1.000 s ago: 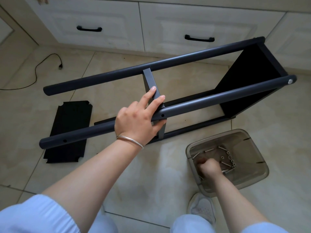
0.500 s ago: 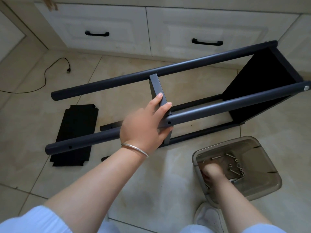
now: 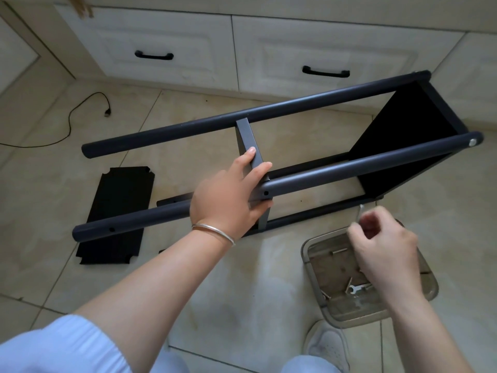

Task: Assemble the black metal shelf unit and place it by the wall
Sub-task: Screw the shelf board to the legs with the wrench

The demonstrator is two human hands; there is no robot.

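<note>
One shelf frame [image 3: 317, 173] lies on its side on the tiled floor [image 3: 188, 278] in front of two white drawers [image 3: 188, 49]. Its long axis runs from lower left to upper right. Four round posts show: two raised and two low by the floor. One black panel [image 3: 403, 135] closes the right end, and the left ends of the posts are open. One grey crossbar [image 3: 248, 138] spans the two raised posts near the middle. A second, loose black panel [image 3: 118, 214] lies flat on the floor under the left end.

One clear plastic bin [image 3: 333, 305] sits near the frame, holding several bolts and one small flat wrench [image 3: 356, 288].

Of the two hands, the left hand [image 3: 228, 197] grips the near post where the crossbar meets it. The right hand [image 3: 382, 246] is above the bin, its fingers pinching a small silver bolt [image 3: 361, 211], blurred.
</note>
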